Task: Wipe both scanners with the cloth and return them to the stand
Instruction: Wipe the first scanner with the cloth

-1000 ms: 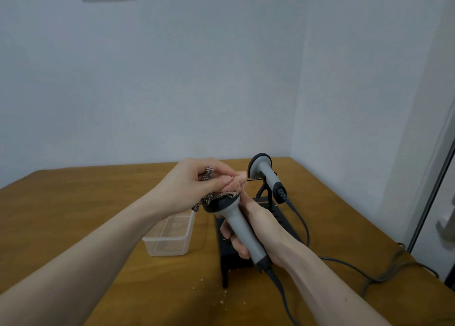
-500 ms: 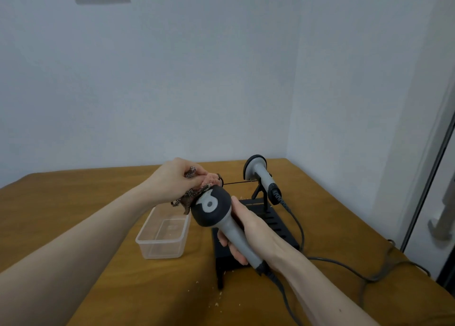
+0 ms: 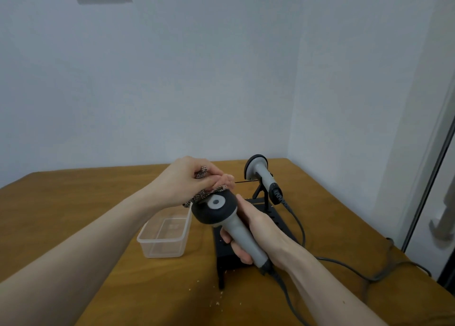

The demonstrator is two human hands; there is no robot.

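Above stand [image 3: 256, 237], right hand [image 3: 261, 229] gripping scanner [image 3: 229, 217] — left hand [image 3: 189, 180] pressing cloth [image 3: 204, 194]

Container [image 3: 163, 235] left of stand [image 3: 280, 224]; one scanner [image 3: 262, 178] rests on stand.

- Below our right hand [image 3: 256, 229] sits the black stand [image 3: 246, 256], directly under the scanner [image 3: 229, 219] we hold.
- Beyond that hand, the second scanner [image 3: 261, 175] fills the stand's far cradle; its cable [image 3: 300, 227] loops rightward over the bench [image 3: 73, 202].
- Below our left hand [image 3: 184, 180] stands a clear tub [image 3: 165, 234], just beside the stand.
- Left of the tub, bare bench.
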